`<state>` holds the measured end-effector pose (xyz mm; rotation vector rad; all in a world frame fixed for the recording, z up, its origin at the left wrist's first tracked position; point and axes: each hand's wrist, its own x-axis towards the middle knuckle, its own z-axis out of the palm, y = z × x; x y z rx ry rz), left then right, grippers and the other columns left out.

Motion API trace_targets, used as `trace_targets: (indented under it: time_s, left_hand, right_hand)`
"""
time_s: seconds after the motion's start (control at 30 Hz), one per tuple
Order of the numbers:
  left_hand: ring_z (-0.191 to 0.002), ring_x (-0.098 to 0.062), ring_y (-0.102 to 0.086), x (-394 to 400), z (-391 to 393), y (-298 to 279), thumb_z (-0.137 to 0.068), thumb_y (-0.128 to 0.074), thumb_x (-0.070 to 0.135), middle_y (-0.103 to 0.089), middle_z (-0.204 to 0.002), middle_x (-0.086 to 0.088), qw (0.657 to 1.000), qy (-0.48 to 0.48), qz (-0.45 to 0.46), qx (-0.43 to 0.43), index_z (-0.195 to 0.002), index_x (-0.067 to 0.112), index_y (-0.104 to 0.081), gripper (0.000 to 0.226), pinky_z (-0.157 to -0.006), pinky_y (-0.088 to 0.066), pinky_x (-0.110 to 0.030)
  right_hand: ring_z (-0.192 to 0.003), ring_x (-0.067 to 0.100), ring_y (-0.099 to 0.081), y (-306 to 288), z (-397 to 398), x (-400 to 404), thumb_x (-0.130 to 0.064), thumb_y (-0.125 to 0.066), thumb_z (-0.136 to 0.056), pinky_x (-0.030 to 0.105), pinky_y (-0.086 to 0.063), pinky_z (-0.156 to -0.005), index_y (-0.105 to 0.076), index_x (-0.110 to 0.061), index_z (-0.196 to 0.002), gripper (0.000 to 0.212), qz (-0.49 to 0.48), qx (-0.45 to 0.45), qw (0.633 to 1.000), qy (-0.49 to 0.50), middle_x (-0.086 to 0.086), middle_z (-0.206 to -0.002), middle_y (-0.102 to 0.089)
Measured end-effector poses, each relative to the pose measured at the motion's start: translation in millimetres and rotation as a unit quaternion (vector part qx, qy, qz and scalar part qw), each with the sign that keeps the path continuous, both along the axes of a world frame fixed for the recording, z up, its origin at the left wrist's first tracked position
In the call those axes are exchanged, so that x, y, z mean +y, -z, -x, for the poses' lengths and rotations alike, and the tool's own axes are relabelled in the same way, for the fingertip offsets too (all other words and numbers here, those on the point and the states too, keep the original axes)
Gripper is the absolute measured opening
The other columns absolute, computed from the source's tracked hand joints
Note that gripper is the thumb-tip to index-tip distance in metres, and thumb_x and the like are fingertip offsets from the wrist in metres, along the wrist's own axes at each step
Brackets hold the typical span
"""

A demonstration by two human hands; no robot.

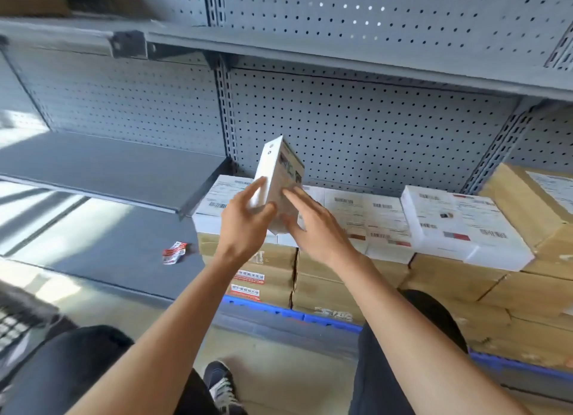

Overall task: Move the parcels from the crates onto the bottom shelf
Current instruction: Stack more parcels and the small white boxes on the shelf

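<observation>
Hands both on a small white cardboard parcel [277, 179], tilted on end above the white labelled boxes [366, 219] stacked on the grey metal bottom shelf [102, 247]. Left hand [245, 219] grips its lower edge w/ curled fingers; right hand [313, 225] lies flat against its side, fingers straight. Crumpled red-white wrapper [174, 252] sits left of the boxes.
</observation>
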<state>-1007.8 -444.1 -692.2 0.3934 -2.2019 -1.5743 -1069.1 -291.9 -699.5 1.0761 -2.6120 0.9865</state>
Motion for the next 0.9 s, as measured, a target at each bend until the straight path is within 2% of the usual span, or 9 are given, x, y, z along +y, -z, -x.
trace_targets:
  time_s: [0.17, 0.27, 0.33, 0.4, 0.47, 0.57, 0.77, 0.83, 0.9]
  left_hand:
    - [-0.101, -0.014, -0.074, -39, -13, 9, -0.086, -0.063, 0.024, -0.077, -0.109, 0.008, 0.997, -0.016, -0.081, 0.008, -0.142, 0.031, -0.056, 0.057, -0.091, -0.059, -0.047]
    - [-0.099, -0.015, -0.074, -55, -14, 12, -0.096, -0.060, 0.010, -0.074, -0.114, 0.011, 0.993, -0.019, -0.116, 0.020, -0.145, 0.022, -0.054, 0.050, -0.085, -0.062, -0.045]
    - [-0.100, -0.018, -0.074, -65, -13, 16, -0.098, -0.057, 0.008, -0.073, -0.118, 0.005, 0.991, -0.019, -0.129, 0.017, -0.144, 0.021, -0.054, 0.047, -0.085, -0.062, -0.046]
    - [-0.103, -0.021, -0.073, -75, -11, 21, -0.100, -0.056, 0.011, -0.072, -0.123, -0.002, 0.992, -0.014, -0.128, 0.015, -0.143, 0.022, -0.055, 0.044, -0.084, -0.062, -0.049]
    - [-0.106, -0.024, -0.072, -83, -8, 25, -0.101, -0.054, 0.013, -0.070, -0.125, -0.006, 0.992, -0.006, -0.126, 0.013, -0.142, 0.023, -0.056, 0.042, -0.084, -0.061, -0.051]
    - [-0.109, -0.025, -0.071, -93, -4, 28, -0.104, -0.052, 0.019, -0.070, -0.124, -0.007, 0.994, 0.009, -0.107, 0.013, -0.141, 0.027, -0.057, 0.038, -0.085, -0.061, -0.051]
    - [-0.105, -0.011, -0.069, -106, 0, 31, -0.107, -0.047, 0.028, -0.073, -0.118, 0.010, 0.999, 0.014, -0.046, -0.003, -0.141, 0.039, -0.055, 0.037, -0.079, -0.060, -0.036]
    - [-0.104, -0.013, -0.069, -111, 1, 33, -0.106, -0.049, 0.028, -0.073, -0.118, 0.010, 0.999, 0.014, -0.047, -0.002, -0.141, 0.038, -0.055, 0.037, -0.075, -0.059, -0.034]
    - [-0.101, -0.012, -0.071, -114, 2, 35, -0.105, -0.053, 0.026, -0.073, -0.118, 0.009, 0.998, 0.006, -0.052, 0.017, -0.142, 0.031, -0.056, 0.038, -0.073, -0.057, -0.030]
  right_hand:
    - [-0.149, 0.019, -0.025, 13, -2, -43, -0.036, -0.061, -0.098, 0.028, -0.021, -0.117, -0.033, -0.023, -0.156, 0.065, -0.012, -0.018, 0.999, -0.033, 0.001, -0.165, -0.023]
    - [-0.149, 0.021, -0.027, 21, 0, -60, -0.034, -0.062, -0.098, 0.036, -0.030, -0.118, -0.030, -0.032, -0.156, 0.066, -0.011, -0.033, 0.999, -0.041, 0.002, -0.166, -0.018]
    - [-0.147, 0.023, -0.033, 25, 2, -69, -0.037, -0.060, -0.099, 0.039, -0.039, -0.113, -0.030, -0.037, -0.155, 0.064, 0.001, -0.054, 0.997, -0.048, 0.000, -0.167, -0.017]
    - [-0.145, 0.023, -0.036, 27, 4, -77, -0.035, -0.058, -0.100, 0.034, -0.040, -0.111, -0.031, -0.039, -0.155, 0.061, 0.009, -0.064, 0.996, -0.053, 0.000, -0.167, -0.016]
    - [-0.147, 0.021, -0.032, 28, 6, -85, -0.030, -0.059, -0.101, 0.028, -0.034, -0.111, -0.034, -0.036, -0.154, 0.059, 0.012, -0.057, 0.997, -0.054, 0.000, -0.166, -0.018]
    - [-0.150, 0.017, -0.026, 31, 9, -92, -0.024, -0.060, -0.100, 0.030, -0.029, -0.117, -0.038, -0.029, -0.154, 0.058, 0.024, -0.053, 0.997, -0.049, 0.000, -0.166, -0.020]
    - [-0.149, 0.014, -0.026, 39, 16, -104, -0.009, -0.062, -0.096, 0.033, -0.028, -0.121, -0.042, -0.021, -0.152, 0.061, 0.038, -0.044, 0.998, -0.032, 0.000, -0.164, -0.026]
    - [-0.149, 0.013, -0.028, 42, 17, -108, -0.010, -0.064, -0.095, 0.029, -0.027, -0.120, -0.043, -0.020, -0.151, 0.061, 0.046, -0.048, 0.997, -0.028, 0.000, -0.163, -0.028]
    - [-0.148, 0.010, -0.028, 42, 16, -112, -0.018, -0.066, -0.096, 0.018, -0.024, -0.116, -0.043, -0.023, -0.151, 0.060, 0.054, -0.069, 0.996, -0.029, -0.003, -0.163, -0.028]
